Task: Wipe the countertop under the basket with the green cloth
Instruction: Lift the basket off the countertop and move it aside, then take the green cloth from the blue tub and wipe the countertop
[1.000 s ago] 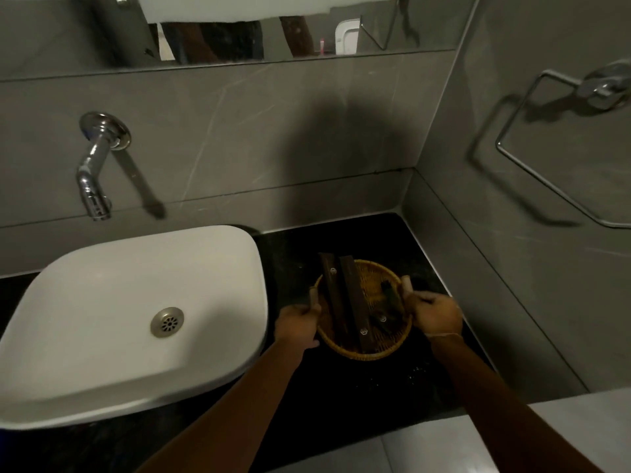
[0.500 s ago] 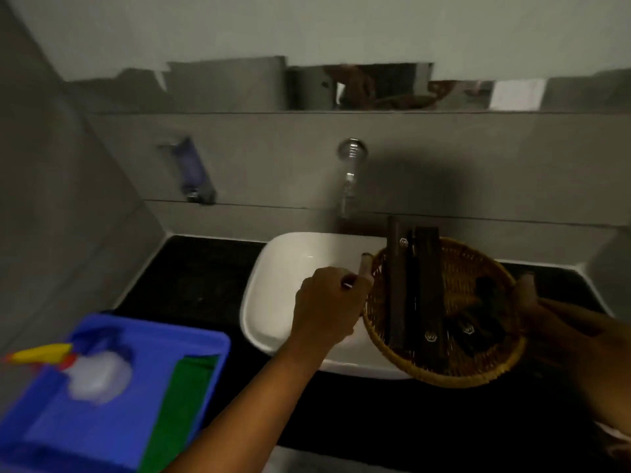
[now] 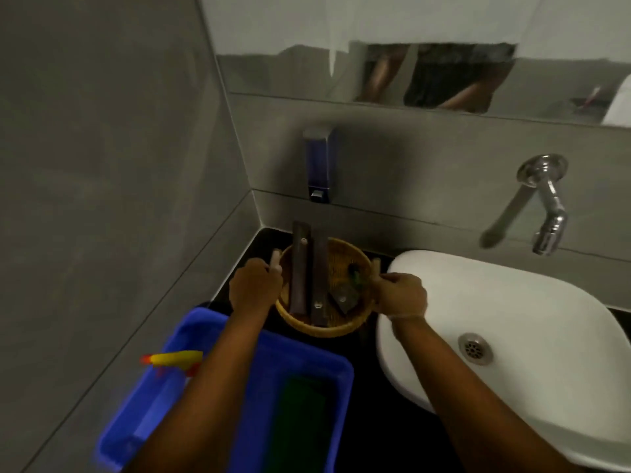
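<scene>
Both our hands grip the wicker basket [image 3: 324, 327] in the back left corner.

Our left hand [image 3: 252, 288] closes on its left handle, our right hand [image 3: 403, 295] on the right one, over the black countertop [image 3: 368, 404] between wall and sink [image 3: 512, 336]. The green cloth [image 3: 300, 414] lies in the blue tub [image 3: 177, 397] nearer us.

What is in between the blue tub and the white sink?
In the head view, a strip of bare black countertop lies between the blue tub and the white sink. The person's right forearm crosses above it.
</scene>
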